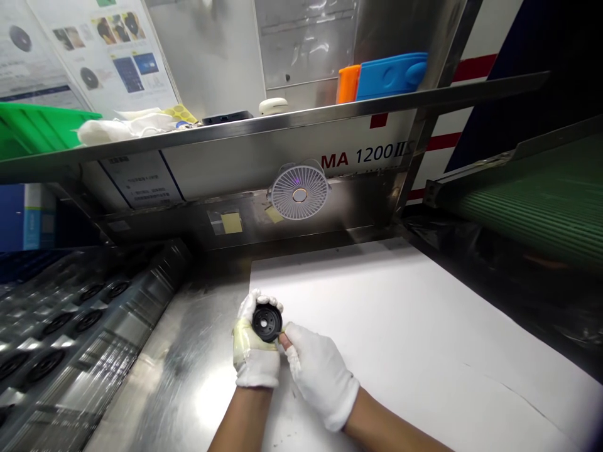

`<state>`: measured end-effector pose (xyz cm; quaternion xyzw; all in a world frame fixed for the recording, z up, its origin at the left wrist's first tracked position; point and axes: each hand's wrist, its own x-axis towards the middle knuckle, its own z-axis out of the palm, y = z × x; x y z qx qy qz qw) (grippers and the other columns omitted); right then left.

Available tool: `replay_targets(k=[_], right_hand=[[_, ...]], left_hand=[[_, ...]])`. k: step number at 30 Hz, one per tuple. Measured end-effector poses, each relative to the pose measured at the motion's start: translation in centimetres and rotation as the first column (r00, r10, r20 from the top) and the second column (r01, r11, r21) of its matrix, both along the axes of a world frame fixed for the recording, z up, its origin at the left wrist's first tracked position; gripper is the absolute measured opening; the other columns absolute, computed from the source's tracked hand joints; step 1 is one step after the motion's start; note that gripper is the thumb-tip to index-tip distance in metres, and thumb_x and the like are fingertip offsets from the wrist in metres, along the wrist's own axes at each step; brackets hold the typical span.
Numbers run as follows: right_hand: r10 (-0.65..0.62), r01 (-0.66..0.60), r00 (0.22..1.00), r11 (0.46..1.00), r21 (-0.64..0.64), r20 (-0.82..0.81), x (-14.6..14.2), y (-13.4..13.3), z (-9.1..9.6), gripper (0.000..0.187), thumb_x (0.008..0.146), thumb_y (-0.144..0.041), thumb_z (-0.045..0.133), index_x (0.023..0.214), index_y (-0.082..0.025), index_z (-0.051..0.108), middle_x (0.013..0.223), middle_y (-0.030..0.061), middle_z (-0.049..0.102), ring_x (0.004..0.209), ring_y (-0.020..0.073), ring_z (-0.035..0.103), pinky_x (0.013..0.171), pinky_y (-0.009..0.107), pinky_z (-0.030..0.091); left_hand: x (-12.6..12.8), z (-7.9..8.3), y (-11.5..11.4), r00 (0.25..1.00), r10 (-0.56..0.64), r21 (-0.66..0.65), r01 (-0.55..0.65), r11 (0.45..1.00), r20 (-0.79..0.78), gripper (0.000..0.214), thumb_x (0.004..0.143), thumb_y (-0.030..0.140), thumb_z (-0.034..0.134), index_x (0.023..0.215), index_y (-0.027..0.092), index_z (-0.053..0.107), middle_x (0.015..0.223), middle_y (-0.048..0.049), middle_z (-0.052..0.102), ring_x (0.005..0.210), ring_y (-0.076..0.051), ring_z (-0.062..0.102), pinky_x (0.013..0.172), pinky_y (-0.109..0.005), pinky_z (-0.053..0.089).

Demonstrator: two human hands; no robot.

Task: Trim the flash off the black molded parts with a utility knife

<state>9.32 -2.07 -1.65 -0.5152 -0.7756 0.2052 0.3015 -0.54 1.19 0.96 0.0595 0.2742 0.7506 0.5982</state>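
Note:
My left hand [254,355], in a white glove, is closed around a small round black part [266,322] with holes in its face, held just above the edge of a white sheet [424,339]. My right hand [320,376], also gloved in white, touches the part's lower right rim with pinched fingertips. Both hands meet over the steel bench [188,364].
A clear plastic tray [56,333] with several black round parts lies at the left. A small white fan [299,191] hangs under a steel shelf [282,125] carrying a green bin, gloves, and orange and blue items. A green conveyor belt [532,207] runs at the right.

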Motion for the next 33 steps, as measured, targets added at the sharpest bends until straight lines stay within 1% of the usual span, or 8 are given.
replay_targets(k=[4,7,9,18,22,26,28,33], right_hand=[[0.025,-0.025,0.999,1.0,-0.017,-0.024,-0.2,-0.1,-0.1,0.022,0.092,-0.025,0.032,0.08,-0.022,0.05,0.072,-0.0018,0.059,0.061,0.0131,0.052,0.054,0.024,0.032],[0.046,-0.046,0.998,0.999,0.009,-0.046,0.2,0.2,-0.3,0.02,0.091,-0.023,0.033,0.081,-0.022,0.05,0.074,-0.0019,0.059,0.063,0.0135,0.052,0.056,0.025,0.033],[0.032,-0.031,0.998,0.999,0.022,-0.062,0.6,0.5,-0.4,0.019,0.09,-0.022,0.033,0.08,-0.021,0.048,0.074,-0.0018,0.058,0.062,0.0132,0.051,0.056,0.025,0.032],[-0.03,0.03,0.999,1.0,-0.01,-0.013,-0.1,-0.1,-0.5,0.019,0.09,-0.023,0.034,0.075,-0.022,0.047,0.068,-0.0025,0.056,0.056,0.0126,0.048,0.051,0.025,0.028],[0.01,-0.012,0.998,0.999,-0.043,-0.055,-0.4,-0.4,-0.4,0.022,0.092,-0.026,0.031,0.079,-0.023,0.049,0.07,-0.0022,0.058,0.06,0.013,0.051,0.053,0.024,0.031],[0.02,-0.021,0.998,1.0,-0.023,-0.056,0.2,0.0,-0.6,0.022,0.091,-0.025,0.031,0.079,-0.022,0.049,0.072,-0.0015,0.059,0.06,0.0136,0.052,0.054,0.025,0.032],[0.01,-0.011,0.998,1.0,-0.015,-0.067,0.6,0.3,-0.7,0.02,0.09,-0.023,0.032,0.082,-0.022,0.05,0.073,-0.0009,0.059,0.063,0.0142,0.053,0.056,0.025,0.032],[-0.04,0.038,0.998,0.998,-0.044,-0.04,0.6,0.4,-0.6,0.016,0.086,-0.017,0.035,0.076,-0.022,0.047,0.069,-0.0024,0.058,0.059,0.0132,0.05,0.053,0.025,0.029]], left_hand=[[-0.4,-0.5,0.1,0.999,-0.038,0.017,0.039,0.999,-0.011,0.008,0.07,0.013,0.059,0.078,0.015,0.057,0.07,-0.0017,0.054,0.068,-0.013,0.056,0.067,-0.029,0.049],[-0.8,-0.9,-0.1,0.983,-0.177,-0.001,0.177,0.984,-0.04,0.024,0.07,0.018,0.056,0.094,0.016,0.059,0.085,-0.0082,0.059,0.079,-0.021,0.059,0.07,-0.039,0.049],[-0.9,-1.0,-0.2,0.971,-0.237,0.036,0.238,0.971,-0.029,0.025,0.07,0.018,0.054,0.094,0.015,0.059,0.081,-0.0081,0.058,0.076,-0.021,0.058,0.067,-0.039,0.049],[-0.2,-0.9,0.4,0.996,-0.08,0.028,0.078,0.997,0.046,0.006,0.069,0.013,0.06,0.07,0.015,0.054,0.062,0.0012,0.049,0.059,-0.01,0.051,0.058,-0.025,0.046],[-0.2,-1.0,0.3,1.0,0.003,0.035,-0.003,0.999,0.003,0.007,0.069,0.013,0.06,0.074,0.016,0.056,0.064,0.0011,0.052,0.063,-0.011,0.054,0.067,-0.027,0.049],[-0.8,-1.2,-0.1,0.984,-0.164,0.008,0.165,0.986,-0.069,0.026,0.07,0.016,0.056,0.096,0.018,0.058,0.088,-0.0077,0.06,0.086,-0.023,0.059,0.073,-0.041,0.049],[-1.0,-1.2,-0.1,0.967,-0.251,-0.009,0.251,0.968,-0.043,0.025,0.069,0.018,0.054,0.094,0.016,0.059,0.087,-0.0098,0.06,0.084,-0.025,0.059,0.068,-0.042,0.049],[-0.5,-1.0,0.2,0.987,-0.162,0.03,0.162,0.986,0.007,0.007,0.068,0.012,0.056,0.075,0.015,0.058,0.066,-0.003,0.053,0.063,-0.014,0.055,0.061,-0.03,0.048]])
